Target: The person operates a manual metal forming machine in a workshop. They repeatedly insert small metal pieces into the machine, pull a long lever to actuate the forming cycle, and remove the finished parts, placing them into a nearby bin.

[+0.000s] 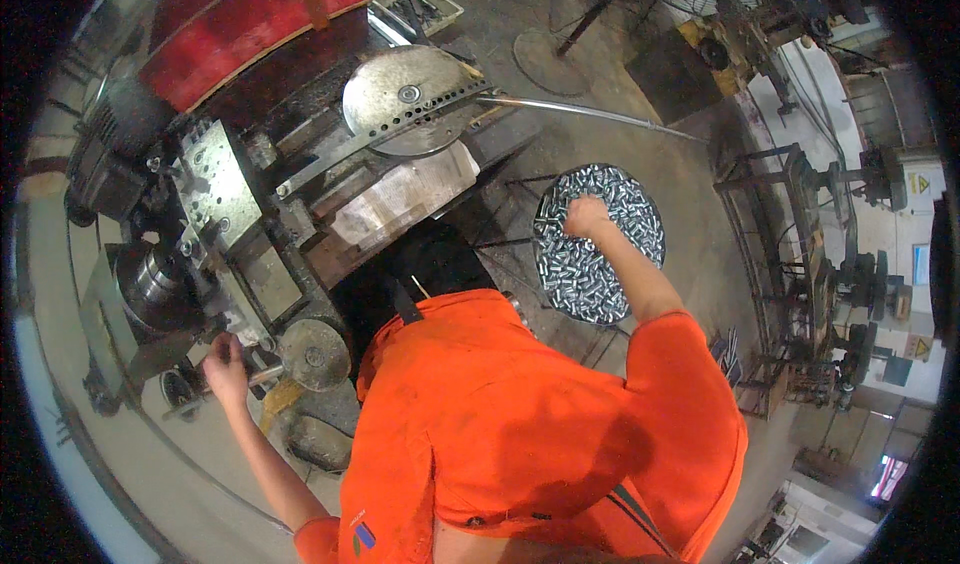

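The small shiny metal pieces point(600, 276) lie jumbled in a round tray point(663, 241), filling it nearly to its rim. The right hand point(586, 217) is in among them or just above, toward the far left part of the rim, so that pieces lie on all sides of it and most of them nearer the person than the hand. Its fingers are curled in and narrow; I cannot tell whether a piece is inside them.

The left hand point(224, 366) is well apart from the tray, at the machine on the person's left. Its fingers are loosely bent, partly open, near a short metal rod point(264, 375) joined to a round metal disc point(314, 355); whether it touches or holds anything, I cannot tell. Just beyond that hand is a cylindrical metal chuck point(156, 276). Farther off, a perforated bar point(425, 112) crosses a large round plate point(385, 79).
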### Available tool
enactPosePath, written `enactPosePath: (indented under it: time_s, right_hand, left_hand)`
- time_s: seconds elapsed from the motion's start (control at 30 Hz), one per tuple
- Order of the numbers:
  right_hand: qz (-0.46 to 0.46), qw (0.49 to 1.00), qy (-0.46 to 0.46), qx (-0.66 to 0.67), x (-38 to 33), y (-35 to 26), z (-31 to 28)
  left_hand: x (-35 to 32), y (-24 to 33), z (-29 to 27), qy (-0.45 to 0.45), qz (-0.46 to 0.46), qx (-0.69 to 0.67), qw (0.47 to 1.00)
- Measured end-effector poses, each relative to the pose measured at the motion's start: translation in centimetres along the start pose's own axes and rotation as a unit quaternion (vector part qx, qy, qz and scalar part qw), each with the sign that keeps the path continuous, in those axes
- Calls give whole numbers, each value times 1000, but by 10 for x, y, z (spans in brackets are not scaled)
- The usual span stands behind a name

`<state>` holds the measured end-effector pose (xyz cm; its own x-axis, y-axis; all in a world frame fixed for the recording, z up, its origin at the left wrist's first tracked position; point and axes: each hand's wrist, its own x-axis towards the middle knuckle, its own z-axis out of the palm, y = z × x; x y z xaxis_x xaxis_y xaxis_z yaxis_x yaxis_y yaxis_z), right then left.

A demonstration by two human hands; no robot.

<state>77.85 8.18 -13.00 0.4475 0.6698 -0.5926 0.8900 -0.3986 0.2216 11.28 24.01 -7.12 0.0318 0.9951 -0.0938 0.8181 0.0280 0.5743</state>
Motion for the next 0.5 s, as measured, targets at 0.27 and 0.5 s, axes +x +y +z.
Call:
enactPosePath:
  time_s: [0.27,0.5]
  right_hand:
    - [-190,913,185,312,-19,-17,-18]
    - [-534,678,186,469,-112,-167,-144]
  left_hand:
    - [-12,41,-14,-58,11,-111,992]
    - [-36,203,-30,-22,25,-291,956]
